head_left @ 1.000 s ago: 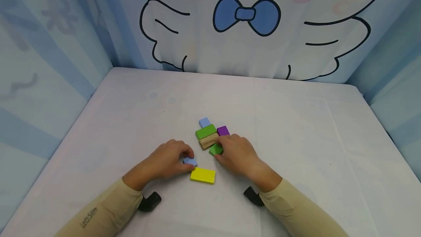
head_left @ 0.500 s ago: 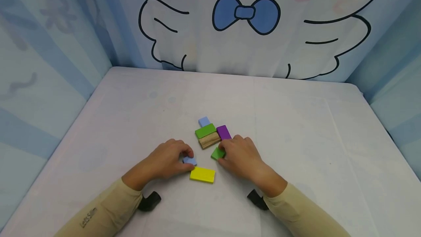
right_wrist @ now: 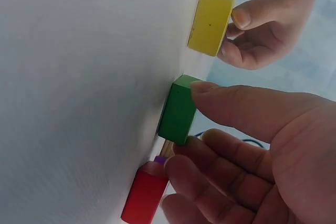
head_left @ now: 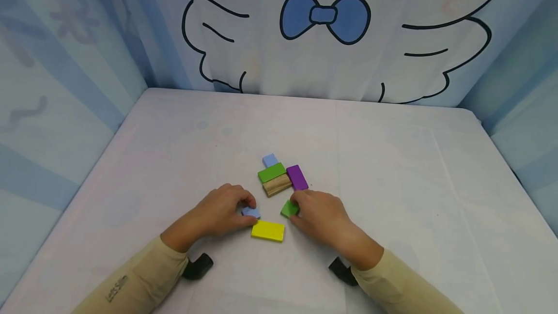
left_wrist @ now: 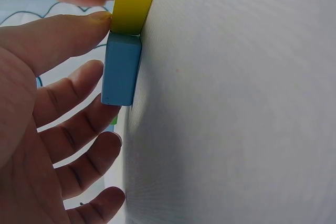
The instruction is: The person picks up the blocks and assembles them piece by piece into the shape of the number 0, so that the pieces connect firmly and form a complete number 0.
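Observation:
My left hand [head_left: 220,211] pinches a small light blue block [head_left: 250,212], thumb tip where it meets a yellow block [head_left: 268,231]. In the left wrist view the blue block [left_wrist: 122,69] and yellow block [left_wrist: 134,1] stand end to end. My right hand [head_left: 324,214] holds a green block [head_left: 288,209] between thumb and fingers, right of the yellow one. The right wrist view has the thumb on one end of this green block [right_wrist: 179,109] and a finger at the other. A red block [right_wrist: 145,192] lies by the other fingers, hidden in the head view.
Beyond the hands a second green block [head_left: 271,173] lies against a wood-grained block [head_left: 277,185]. A purple block [head_left: 297,177] touches their right side, and another light blue block [head_left: 270,160] sits behind. The white table [head_left: 392,159] ends at a printed curtain [head_left: 322,67].
My right hand has drawn the green block towards me and slightly right, away from the wood-grained block. More of the purple block shows. My left hand stays in place.

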The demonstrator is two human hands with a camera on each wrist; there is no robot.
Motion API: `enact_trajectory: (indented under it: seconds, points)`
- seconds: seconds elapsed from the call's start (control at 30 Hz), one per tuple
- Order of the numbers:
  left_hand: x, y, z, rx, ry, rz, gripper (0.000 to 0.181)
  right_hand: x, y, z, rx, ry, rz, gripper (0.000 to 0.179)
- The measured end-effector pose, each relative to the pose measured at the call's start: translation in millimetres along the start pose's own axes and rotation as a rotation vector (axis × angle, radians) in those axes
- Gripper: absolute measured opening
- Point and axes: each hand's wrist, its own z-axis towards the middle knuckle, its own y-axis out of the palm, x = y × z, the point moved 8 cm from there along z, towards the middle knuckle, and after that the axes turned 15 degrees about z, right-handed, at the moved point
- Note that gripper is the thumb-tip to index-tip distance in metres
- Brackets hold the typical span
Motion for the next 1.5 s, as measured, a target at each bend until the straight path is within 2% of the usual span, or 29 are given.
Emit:
enact_trajectory:
  seconds: [0.4,0.57,0.87,1.5]
  points:
    - [0.1,-0.5,-0.2,-0.012,-0.017,0.007,0.021,1.4,-2.9,-1.1,0.025,-0.035,0.035,0.026]
    - [-0.3,0.0,0.2,-0.011,-0.013,0.010,0.021,0.8,-1.9,-0.5,0.027,-0.052,0.010,0.027]
    - [-0.9,0.5,0.0,-0.011,-0.009,0.009,0.021,0.7,-0.9,-3.4,0.036,-0.020,-0.087,0.029]
    - [-1.1,0.4,0.7,-0.022,-0.013,0.022,0.022,-4.8,0.5,-9.3,0.008,-0.003,-0.096,0.029]
